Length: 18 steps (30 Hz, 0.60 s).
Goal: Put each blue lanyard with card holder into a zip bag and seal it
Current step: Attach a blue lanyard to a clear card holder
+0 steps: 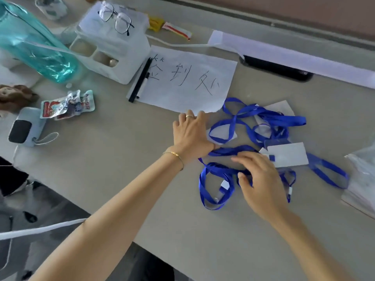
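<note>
Several blue lanyards (261,118) with clear card holders lie tangled on the grey table (121,159). My left hand (190,132) lies flat on the table, fingers straight, touching the left edge of one holder. My right hand (259,179) has its fingers curled round a blue strap (217,175) of the nearest lanyard. A white card in a holder (288,154) sits just beyond my right hand. A stack of clear zip bags (363,175) lies at the right edge.
A white sheet with handwriting (186,80) and a black pen (140,82) lie behind the lanyards. A white organiser (113,47) with glasses, a teal bottle (34,43), a snack packet (67,104) and a small grey device (26,126) stand at left.
</note>
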Each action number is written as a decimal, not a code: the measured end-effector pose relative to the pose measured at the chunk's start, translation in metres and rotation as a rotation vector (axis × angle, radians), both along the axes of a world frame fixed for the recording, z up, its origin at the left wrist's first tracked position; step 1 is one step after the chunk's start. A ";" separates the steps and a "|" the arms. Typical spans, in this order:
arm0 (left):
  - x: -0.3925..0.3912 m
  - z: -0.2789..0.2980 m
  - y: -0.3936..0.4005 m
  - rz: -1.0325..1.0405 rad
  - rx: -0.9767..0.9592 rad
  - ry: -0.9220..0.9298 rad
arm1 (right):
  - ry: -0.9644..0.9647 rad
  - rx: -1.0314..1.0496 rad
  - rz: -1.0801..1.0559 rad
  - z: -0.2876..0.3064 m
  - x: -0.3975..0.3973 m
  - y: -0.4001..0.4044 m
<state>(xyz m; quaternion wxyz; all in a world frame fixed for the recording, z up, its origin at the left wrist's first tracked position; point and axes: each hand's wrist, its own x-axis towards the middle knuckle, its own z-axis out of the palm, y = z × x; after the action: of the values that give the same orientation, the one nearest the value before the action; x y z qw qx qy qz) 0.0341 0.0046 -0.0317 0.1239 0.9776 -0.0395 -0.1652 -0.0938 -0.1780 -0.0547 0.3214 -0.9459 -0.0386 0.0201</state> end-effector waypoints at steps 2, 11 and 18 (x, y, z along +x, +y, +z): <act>0.005 -0.001 0.006 0.036 -0.102 0.045 | -0.060 -0.060 0.006 -0.009 0.004 0.003; 0.020 -0.020 0.043 0.145 -0.919 0.253 | -0.300 -0.270 0.013 -0.037 0.000 0.010; -0.003 -0.050 0.036 0.187 -1.074 -0.248 | -0.516 -0.092 0.208 -0.022 -0.023 0.018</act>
<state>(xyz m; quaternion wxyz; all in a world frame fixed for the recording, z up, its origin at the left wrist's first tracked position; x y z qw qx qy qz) 0.0307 0.0405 -0.0814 0.6131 0.7887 -0.0455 0.0059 -0.1165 -0.1598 -0.0763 0.2540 -0.9243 -0.2153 -0.1866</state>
